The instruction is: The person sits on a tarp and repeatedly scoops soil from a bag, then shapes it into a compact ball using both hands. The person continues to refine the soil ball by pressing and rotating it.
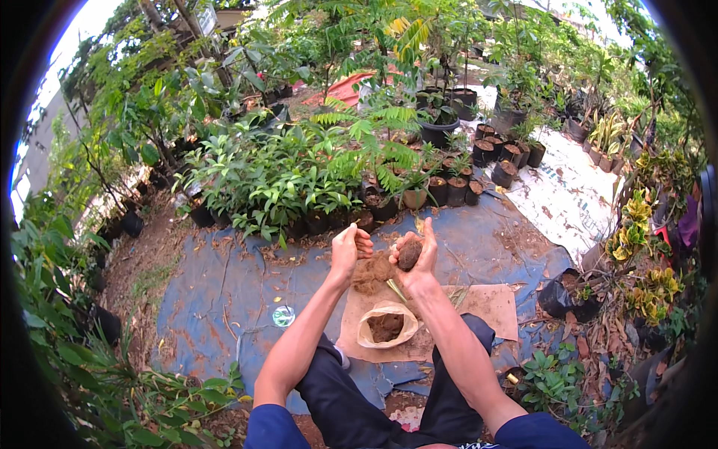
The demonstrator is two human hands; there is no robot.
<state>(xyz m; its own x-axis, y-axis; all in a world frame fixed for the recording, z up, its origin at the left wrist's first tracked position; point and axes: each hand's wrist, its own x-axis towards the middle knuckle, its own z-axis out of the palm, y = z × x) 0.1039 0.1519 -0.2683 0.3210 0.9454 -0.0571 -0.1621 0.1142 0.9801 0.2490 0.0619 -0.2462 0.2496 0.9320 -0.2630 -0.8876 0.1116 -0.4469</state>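
Note:
A dark brown, rounded ball of soil or fibre (410, 255) rests in my right hand (423, 266), whose fingers curl around it with the thumb pointing up. Level with it on the left is my left hand (349, 250), thumb and fingertips drawn close together; whether a thin strand is between them is too small to tell. Beneath and between the hands lies a loose tuft of brown coconut-like fibre (370, 276). Nearer my knees, a paper bag with a rolled rim (413, 332) holds dark crumbly soil (385, 326). The bag stands on a brown paper sheet (488, 300).
A soil-strewn blue tarp (205, 297) spreads underneath. To the left sits a clear plastic item with green marks (284, 316). Leafy seedlings (280, 185) and soil-filled black nursery bags (457, 191) line the far edge. A white sheet (566, 191) and potted plants border the right.

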